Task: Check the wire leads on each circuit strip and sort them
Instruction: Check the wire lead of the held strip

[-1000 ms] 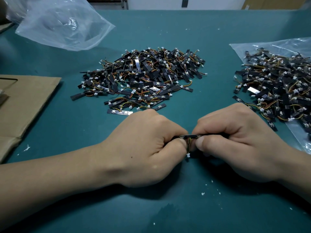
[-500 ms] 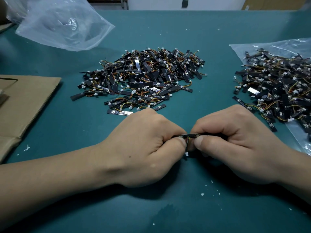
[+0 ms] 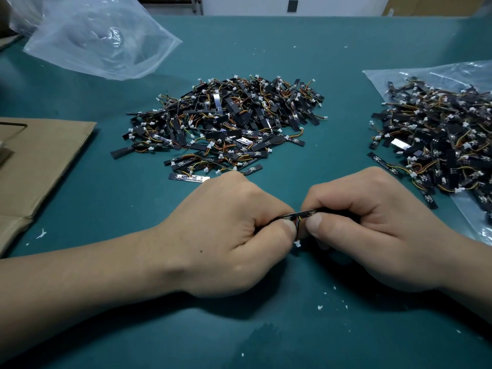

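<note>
A small black circuit strip [image 3: 300, 215] is held level between both hands just above the green table [image 3: 266, 54]. My left hand [image 3: 229, 235] pinches its left end and my right hand [image 3: 372, 225] pinches its right end, thumbs nearly touching. Thin coloured wire leads hang down from the strip's middle to a white connector [image 3: 297, 243]. Most of the strip is hidden under the fingers. A large pile of black strips with wires [image 3: 226, 123] lies on the table behind my hands. A second pile [image 3: 436, 137] rests on a clear plastic bag at the right.
An empty clear plastic bag [image 3: 101, 35] lies crumpled at the back left. Flat brown cardboard [image 3: 34, 161] covers the left edge of the table. Small white flecks are scattered on the mat in front of my hands.
My two thumbs have closed in toward each other along the strip, and the hanging wire and connector have shifted slightly. The piles have not moved.
</note>
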A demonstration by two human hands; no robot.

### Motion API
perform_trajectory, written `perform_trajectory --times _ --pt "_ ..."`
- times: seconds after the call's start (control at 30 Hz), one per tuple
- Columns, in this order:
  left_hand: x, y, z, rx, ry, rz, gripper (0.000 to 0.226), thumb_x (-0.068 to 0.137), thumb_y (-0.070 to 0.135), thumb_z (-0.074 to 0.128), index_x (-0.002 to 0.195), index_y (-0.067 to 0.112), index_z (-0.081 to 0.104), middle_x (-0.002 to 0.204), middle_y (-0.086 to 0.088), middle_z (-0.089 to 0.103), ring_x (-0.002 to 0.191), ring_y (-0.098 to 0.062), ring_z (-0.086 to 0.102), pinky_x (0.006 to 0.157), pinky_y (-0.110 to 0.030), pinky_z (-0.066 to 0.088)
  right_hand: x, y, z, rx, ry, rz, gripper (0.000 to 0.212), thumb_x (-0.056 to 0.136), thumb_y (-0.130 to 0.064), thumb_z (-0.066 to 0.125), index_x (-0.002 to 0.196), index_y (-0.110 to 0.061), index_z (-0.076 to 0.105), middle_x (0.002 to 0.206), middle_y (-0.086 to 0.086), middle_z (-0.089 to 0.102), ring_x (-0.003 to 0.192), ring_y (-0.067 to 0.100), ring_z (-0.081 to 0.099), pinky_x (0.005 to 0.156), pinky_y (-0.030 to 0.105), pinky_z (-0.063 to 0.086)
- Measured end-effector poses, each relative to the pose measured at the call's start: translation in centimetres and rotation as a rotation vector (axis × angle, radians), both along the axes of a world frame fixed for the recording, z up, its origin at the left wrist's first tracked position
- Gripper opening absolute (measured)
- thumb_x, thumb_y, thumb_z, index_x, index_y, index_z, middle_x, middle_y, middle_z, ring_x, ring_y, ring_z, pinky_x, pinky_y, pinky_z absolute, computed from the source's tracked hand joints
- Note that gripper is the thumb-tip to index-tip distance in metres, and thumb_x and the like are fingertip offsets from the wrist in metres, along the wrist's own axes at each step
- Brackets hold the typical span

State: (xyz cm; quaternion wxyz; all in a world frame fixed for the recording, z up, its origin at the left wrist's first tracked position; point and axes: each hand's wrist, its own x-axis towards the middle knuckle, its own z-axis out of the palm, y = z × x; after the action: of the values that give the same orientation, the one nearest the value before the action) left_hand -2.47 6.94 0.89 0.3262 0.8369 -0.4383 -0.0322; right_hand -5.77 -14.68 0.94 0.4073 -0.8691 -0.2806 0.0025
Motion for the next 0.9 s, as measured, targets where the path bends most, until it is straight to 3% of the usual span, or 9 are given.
perform_trajectory --times 0.13,0.3,0.4,0.5,0.6,0.77,0.9 --pt "-0.1 0.1 0.0 0.005 -0.004 -0.012 0.041 0.091 0.035 0.036 0.063 0.011 0.052 0.054 -0.007 0.047 0.052 -0.026 0.046 0.06 -0.047 0.045 0.1 -0.2 0.1 0.034 0.059 0.053 0.028 0.095 -0.032 0.05 0.073 -0.021 0.064 0.056 0.001 0.057 0.051 0.019 0.052 0.049 0.033 0.043" --pt "0.2 0.0 -0.1 -0.025 0.033 -0.019 0.043 0.091 0.035 0.035 0.065 0.008 0.057 0.054 -0.007 0.049 0.053 -0.026 0.048 0.063 -0.047 0.047 0.2 -0.2 -0.1 0.025 0.033 0.043 0.029 0.096 -0.027 0.05 0.076 -0.018 0.068 0.058 -0.006 0.06 0.051 0.011 0.056 0.05 0.02 0.042" --pt "0.2 0.1 0.0 -0.065 0.054 -0.035 0.042 0.091 0.033 0.037 0.066 0.007 0.059 0.054 -0.006 0.049 0.052 -0.025 0.047 0.06 -0.045 0.047 0.1 -0.2 0.0 0.044 0.027 0.035 0.029 0.098 -0.029 0.051 0.076 -0.019 0.067 0.056 -0.004 0.059 0.049 0.011 0.054 0.049 0.02 0.041" --pt "0.2 0.1 0.1 -0.114 0.102 -0.053 0.04 0.093 0.029 0.039 0.064 0.008 0.057 0.053 -0.003 0.048 0.052 -0.024 0.048 0.056 -0.043 0.044 0.0 -0.1 0.0 0.05 0.037 -0.018 0.035 0.097 -0.036 0.051 0.069 -0.017 0.062 0.051 -0.005 0.052 0.045 0.01 0.046 0.046 0.024 0.037" --pt "0.4 0.1 0.1 -0.148 0.111 -0.052 0.039 0.093 0.026 0.04 0.062 0.008 0.054 0.052 -0.001 0.048 0.051 -0.022 0.047 0.053 -0.041 0.041 -0.1 0.0 0.0 0.058 0.058 -0.052 0.042 0.097 -0.036 0.052 0.059 -0.016 0.049 0.046 -0.007 0.042 0.043 0.004 0.036 0.046 0.019 0.03" --pt "0.5 -0.3 0.6 -0.198 0.195 0.022 0.031 0.09 0.02 0.048 0.063 0.006 0.058 0.051 -0.002 0.047 0.05 -0.015 0.043 0.052 -0.03 0.037 -0.1 0.5 0.4 0.036 0.047 -0.009 0.043 0.099 -0.033 0.049 0.06 -0.031 0.03 0.054 -0.002 0.022 0.049 0.005 0.021 0.048 0.02 0.022" --pt "0.8 -1.4 0.7 -0.224 0.255 0.187 0.034 0.09 0.02 0.049 0.061 0.004 0.05 0.054 -0.012 0.044 0.054 -0.022 0.04 0.054 -0.04 0.035 0.5 0.7 1.0 0.166 0.211 -0.105 0.043 0.094 -0.034 0.05 0.058 -0.027 0.029 0.056 -0.008 0.023 0.054 0.008 0.021 0.051 0.029 0.02"
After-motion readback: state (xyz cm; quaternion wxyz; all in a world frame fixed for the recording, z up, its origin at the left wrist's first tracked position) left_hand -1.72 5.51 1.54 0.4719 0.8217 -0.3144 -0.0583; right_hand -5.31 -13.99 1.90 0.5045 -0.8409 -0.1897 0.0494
